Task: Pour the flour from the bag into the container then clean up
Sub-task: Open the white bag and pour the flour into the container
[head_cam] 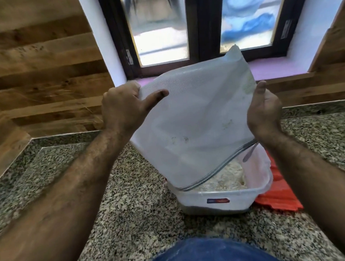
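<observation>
A translucent white zip bag (pixel 193 117) hangs upside down over a clear plastic container (pixel 218 200) on the granite counter. The bag's zippered mouth points down into the container, where pale flour (pixel 221 179) lies. My left hand (pixel 123 107) pinches the bag's upper left corner, thumb on the front. My right hand (pixel 264 110) holds the bag's right edge, thumb up, fingers hidden behind the bag. The bag looks flat and nearly without contents.
A red-orange ribbed lid or mat (pixel 278 194) lies right of the container, partly under it. The speckled granite counter (pixel 90 196) meets wood-panelled walls (pixel 38 68). A dark-framed window (pixel 197 28) with a pink sill (pixel 268 68) stands behind. Blue clothing (pixel 209 255) shows at the bottom.
</observation>
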A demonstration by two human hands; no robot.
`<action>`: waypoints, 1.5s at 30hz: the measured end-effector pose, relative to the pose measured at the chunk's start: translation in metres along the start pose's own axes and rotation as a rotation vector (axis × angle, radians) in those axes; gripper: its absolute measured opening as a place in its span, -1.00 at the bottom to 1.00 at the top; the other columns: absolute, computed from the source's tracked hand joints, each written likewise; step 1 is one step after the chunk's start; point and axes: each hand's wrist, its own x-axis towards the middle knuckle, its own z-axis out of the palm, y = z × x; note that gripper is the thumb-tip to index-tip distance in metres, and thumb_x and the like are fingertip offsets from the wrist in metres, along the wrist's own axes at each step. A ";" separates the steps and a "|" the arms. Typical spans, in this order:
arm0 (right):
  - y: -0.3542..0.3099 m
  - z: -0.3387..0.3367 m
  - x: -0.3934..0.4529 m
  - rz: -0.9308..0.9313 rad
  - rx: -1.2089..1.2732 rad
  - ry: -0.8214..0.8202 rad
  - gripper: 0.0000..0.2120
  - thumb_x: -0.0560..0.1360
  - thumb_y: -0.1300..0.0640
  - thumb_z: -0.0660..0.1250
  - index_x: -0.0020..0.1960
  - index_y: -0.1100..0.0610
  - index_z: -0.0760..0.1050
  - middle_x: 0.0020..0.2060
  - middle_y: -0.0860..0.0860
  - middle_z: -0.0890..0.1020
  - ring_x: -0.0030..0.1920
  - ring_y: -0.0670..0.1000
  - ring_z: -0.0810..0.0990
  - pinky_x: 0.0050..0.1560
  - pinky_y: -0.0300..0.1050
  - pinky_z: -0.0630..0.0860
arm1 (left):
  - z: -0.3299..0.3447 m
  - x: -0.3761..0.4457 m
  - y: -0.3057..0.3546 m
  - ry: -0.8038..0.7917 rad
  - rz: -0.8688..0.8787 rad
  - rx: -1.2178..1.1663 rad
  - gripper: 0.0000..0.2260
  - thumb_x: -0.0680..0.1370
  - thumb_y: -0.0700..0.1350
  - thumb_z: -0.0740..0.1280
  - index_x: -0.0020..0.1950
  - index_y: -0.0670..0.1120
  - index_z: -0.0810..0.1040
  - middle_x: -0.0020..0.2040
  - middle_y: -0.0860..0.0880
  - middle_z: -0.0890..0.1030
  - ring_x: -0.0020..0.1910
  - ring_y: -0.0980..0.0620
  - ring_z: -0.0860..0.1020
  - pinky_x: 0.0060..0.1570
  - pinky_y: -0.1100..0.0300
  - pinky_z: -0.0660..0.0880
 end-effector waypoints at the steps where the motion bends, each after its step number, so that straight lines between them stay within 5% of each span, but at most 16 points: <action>1: 0.003 0.001 -0.001 0.006 0.005 -0.008 -0.20 0.68 -0.41 -0.05 -0.05 0.25 0.61 -0.17 0.13 0.72 -0.11 0.19 0.70 -0.06 0.20 0.66 | 0.001 -0.003 -0.001 0.010 0.000 -0.013 -0.36 0.50 0.48 0.35 -0.36 -0.06 0.34 -0.48 0.03 0.28 -0.50 0.09 0.20 -0.45 0.22 0.05; 9: 0.007 0.000 -0.015 -0.037 0.019 -0.030 -0.34 0.73 -0.29 0.00 -0.03 0.18 0.65 -0.17 0.09 0.72 -0.12 0.16 0.71 -0.09 0.16 0.66 | 0.002 -0.010 -0.008 0.086 0.000 -0.079 -0.38 0.51 0.42 0.41 -0.37 -0.06 0.32 -0.47 -0.02 0.31 -0.48 0.04 0.25 -0.43 0.25 0.04; 13: 0.004 -0.002 -0.017 0.069 -0.035 -0.153 -0.36 0.72 -0.35 -0.04 0.12 0.11 0.62 -0.03 0.02 0.69 0.03 0.10 0.67 0.06 0.04 0.61 | 0.009 -0.013 -0.015 0.083 -0.027 -0.106 -0.37 0.54 0.39 0.42 -0.38 -0.10 0.35 -0.48 -0.06 0.35 -0.49 0.03 0.26 -0.45 0.21 0.08; 16: 0.002 -0.003 -0.020 0.186 0.085 -0.219 -0.43 0.68 -0.41 0.00 0.12 0.00 0.56 0.00 -0.05 0.68 0.10 0.07 0.67 0.09 -0.01 0.58 | 0.015 -0.021 -0.030 0.095 -0.126 -0.342 -0.35 0.55 0.36 0.41 -0.41 -0.15 0.35 -0.49 -0.07 0.33 -0.49 0.05 0.24 -0.46 0.15 0.14; 20: 0.001 0.000 -0.024 0.382 0.338 -0.185 -0.35 0.66 -0.42 0.09 0.25 0.14 0.56 0.07 0.04 0.71 -0.04 -0.03 0.69 -0.11 -0.21 0.62 | 0.024 -0.048 -0.043 0.054 -0.353 -0.699 -0.39 0.50 0.42 0.40 -0.40 -0.01 0.26 -0.49 0.16 0.27 -0.48 0.17 0.19 -0.46 0.25 0.16; 24: -0.003 0.001 -0.034 0.566 0.697 -0.339 -0.23 0.60 -0.48 0.13 0.47 0.10 0.56 0.32 0.14 0.69 0.32 0.17 0.69 0.40 0.18 0.56 | 0.037 -0.074 -0.050 0.050 -0.582 -0.865 -0.33 0.41 0.51 0.36 -0.36 -0.10 0.32 -0.45 -0.01 0.30 -0.46 0.07 0.23 -0.44 0.27 0.19; 29: -0.012 0.008 -0.057 0.516 0.844 -0.559 -0.35 0.66 -0.29 0.20 0.59 0.09 0.42 0.44 0.18 0.61 0.45 0.25 0.57 0.45 0.26 0.48 | 0.049 -0.099 -0.051 0.087 -0.847 -1.018 -0.43 0.43 0.43 0.40 -0.28 -0.11 0.55 -0.34 -0.08 0.56 -0.34 -0.03 0.54 -0.31 0.07 0.51; 32: -0.028 0.019 -0.064 0.431 0.710 -0.667 -0.52 0.64 -0.02 0.36 0.51 0.13 0.50 0.36 0.19 0.66 0.39 0.32 0.61 0.40 0.34 0.51 | 0.054 -0.116 -0.055 0.064 -0.956 -1.037 -0.54 0.45 0.37 0.39 -0.35 0.00 0.58 -0.39 0.06 0.61 -0.39 0.05 0.60 -0.33 0.10 0.55; 36: -0.049 0.041 -0.065 0.457 0.554 -0.527 -0.63 0.57 0.29 0.42 0.37 0.27 0.57 0.18 0.24 0.74 0.17 0.29 0.73 0.12 0.17 0.66 | 0.060 -0.130 -0.070 0.012 -1.003 -1.079 -0.26 0.34 0.51 0.45 -0.10 -0.21 0.58 -0.28 -0.14 0.58 -0.27 -0.07 0.58 -0.28 -0.03 0.52; 39: -0.060 0.047 -0.064 0.431 0.465 -0.449 -0.68 0.59 0.34 0.39 0.34 0.27 0.57 0.12 0.20 0.76 0.12 0.23 0.76 -0.02 0.06 0.72 | 0.062 -0.131 -0.073 -0.029 -0.996 -1.076 -0.28 0.30 0.52 0.45 -0.16 -0.17 0.55 -0.35 -0.05 0.59 -0.38 0.01 0.58 -0.39 0.12 0.54; 45: -0.115 0.055 -0.071 0.295 0.357 -0.441 -0.80 0.67 0.24 0.32 0.26 0.13 0.61 0.04 0.06 0.78 -0.02 0.05 0.79 -0.15 -0.08 0.71 | 0.064 -0.139 -0.086 -0.096 -1.126 -1.173 -0.45 0.47 0.33 0.50 0.00 -0.18 0.62 -0.09 -0.16 0.77 -0.10 -0.22 0.77 -0.13 -0.21 0.73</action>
